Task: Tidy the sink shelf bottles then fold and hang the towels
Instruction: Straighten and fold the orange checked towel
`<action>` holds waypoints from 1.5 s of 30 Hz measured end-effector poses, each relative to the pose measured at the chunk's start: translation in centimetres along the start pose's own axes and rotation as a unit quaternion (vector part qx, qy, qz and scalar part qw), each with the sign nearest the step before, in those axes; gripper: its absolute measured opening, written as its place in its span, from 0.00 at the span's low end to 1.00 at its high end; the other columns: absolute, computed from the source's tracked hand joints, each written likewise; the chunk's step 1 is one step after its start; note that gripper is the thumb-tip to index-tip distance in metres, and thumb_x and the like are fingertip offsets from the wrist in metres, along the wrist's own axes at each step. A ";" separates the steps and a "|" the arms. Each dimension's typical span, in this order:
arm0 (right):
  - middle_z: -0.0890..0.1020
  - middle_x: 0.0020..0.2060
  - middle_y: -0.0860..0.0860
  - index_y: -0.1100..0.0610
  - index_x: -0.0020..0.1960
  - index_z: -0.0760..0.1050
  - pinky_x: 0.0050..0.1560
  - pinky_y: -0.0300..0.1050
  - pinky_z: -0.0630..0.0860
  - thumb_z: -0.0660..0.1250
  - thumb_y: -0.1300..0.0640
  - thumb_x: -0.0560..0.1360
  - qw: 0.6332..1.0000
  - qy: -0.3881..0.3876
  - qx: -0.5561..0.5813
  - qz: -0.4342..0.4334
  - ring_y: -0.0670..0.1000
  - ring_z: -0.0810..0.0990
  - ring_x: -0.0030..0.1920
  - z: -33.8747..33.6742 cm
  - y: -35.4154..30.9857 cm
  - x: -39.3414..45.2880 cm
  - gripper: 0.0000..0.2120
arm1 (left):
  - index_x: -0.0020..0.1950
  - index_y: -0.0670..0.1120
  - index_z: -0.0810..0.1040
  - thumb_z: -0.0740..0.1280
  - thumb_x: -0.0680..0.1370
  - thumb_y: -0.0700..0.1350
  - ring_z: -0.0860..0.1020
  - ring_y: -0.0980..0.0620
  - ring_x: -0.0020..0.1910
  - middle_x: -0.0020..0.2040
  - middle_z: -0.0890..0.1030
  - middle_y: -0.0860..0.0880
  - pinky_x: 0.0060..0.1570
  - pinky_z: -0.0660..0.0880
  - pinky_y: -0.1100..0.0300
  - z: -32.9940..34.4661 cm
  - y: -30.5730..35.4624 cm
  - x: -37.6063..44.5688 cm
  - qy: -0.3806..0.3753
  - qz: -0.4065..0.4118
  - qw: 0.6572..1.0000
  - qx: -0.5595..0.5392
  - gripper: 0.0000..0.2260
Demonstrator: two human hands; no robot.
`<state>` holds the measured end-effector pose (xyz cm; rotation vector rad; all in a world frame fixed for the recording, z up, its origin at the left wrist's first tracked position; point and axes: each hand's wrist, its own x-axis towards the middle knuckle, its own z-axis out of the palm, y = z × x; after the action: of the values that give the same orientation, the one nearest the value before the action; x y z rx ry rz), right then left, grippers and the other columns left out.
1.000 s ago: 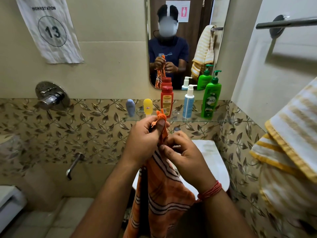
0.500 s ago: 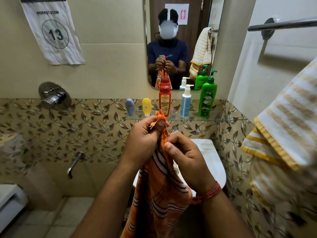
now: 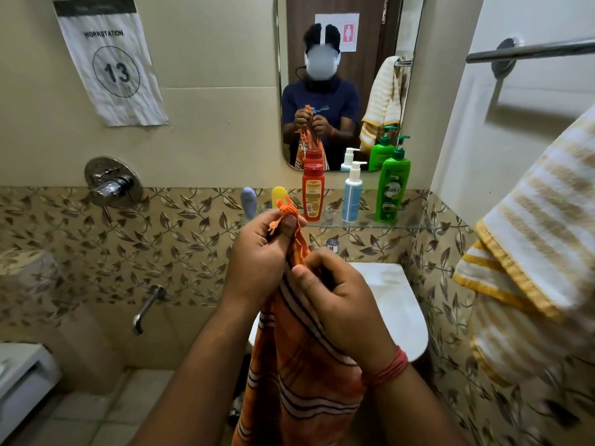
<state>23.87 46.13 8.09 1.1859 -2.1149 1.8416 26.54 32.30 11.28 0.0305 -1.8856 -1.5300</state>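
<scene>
Left hand pinches fringed top corner of orange striped towel | right hand pinches its edge just below | towel hangs near, centre, before sink | bottles upright on far glass shelf | yellow striped towel hangs right

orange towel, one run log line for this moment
step: folding | left hand: pinches fringed corner of orange towel | right hand: grips edge below | towel hangs | bottles upright on glass shelf
</scene>
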 end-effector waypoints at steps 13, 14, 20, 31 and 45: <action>0.80 0.46 0.49 0.55 0.50 0.82 0.47 0.46 0.79 0.66 0.47 0.80 0.980 -0.164 -0.112 0.030 0.48 0.79 0.47 0.0 3.5 -0.6 0.12 | 0.49 0.53 0.82 0.64 0.82 0.51 0.83 0.60 0.40 0.42 0.85 0.58 0.37 0.77 0.69 0.3 0.8 0.3 0.045 0.036 0.998 0.009 0.08; 0.81 0.46 0.50 0.55 0.50 0.82 0.47 0.48 0.79 0.66 0.46 0.80 0.976 -0.177 -0.124 0.039 0.49 0.79 0.46 0.0 4.0 -0.7 0.13 | 0.49 0.53 0.82 0.64 0.82 0.51 0.83 0.62 0.40 0.43 0.85 0.59 0.36 0.77 0.70 0.3 0.9 0.3 0.054 0.041 0.998 0.010 0.08; 0.81 0.42 0.51 0.57 0.46 0.79 0.47 0.56 0.76 0.59 0.44 0.82 0.957 -0.226 -0.171 0.063 0.51 0.79 0.43 -1.1 6.6 -0.9 0.19 | 0.50 0.53 0.83 0.64 0.83 0.48 0.83 0.63 0.42 0.43 0.85 0.63 0.35 0.77 0.72 -0.1 0.6 1.0 0.121 0.037 0.992 0.002 0.08; 0.80 0.40 0.52 0.62 0.42 0.81 0.42 0.53 0.76 0.61 0.48 0.82 0.986 -0.057 -0.140 -0.071 0.52 0.80 0.42 -2.2 8.9 -1.4 0.20 | 0.49 0.55 0.82 0.65 0.83 0.49 0.82 0.64 0.35 0.40 0.85 0.61 0.32 0.76 0.71 -1.3 -0.6 2.2 0.179 0.010 0.984 0.004 0.07; 0.83 0.43 0.61 0.64 0.46 0.81 0.48 0.60 0.77 0.61 0.37 0.77 0.977 -0.172 -0.053 0.110 0.60 0.82 0.45 -0.9 10.7 -2.7 0.29 | 0.49 0.56 0.83 0.65 0.83 0.48 0.81 0.64 0.36 0.40 0.84 0.59 0.34 0.76 0.71 -1.5 -1.5 3.1 0.191 0.009 0.982 0.009 0.08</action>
<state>18.97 47.82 -1.67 1.3786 -2.5917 1.6728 24.36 29.21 11.59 0.2949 -1.5896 -1.3805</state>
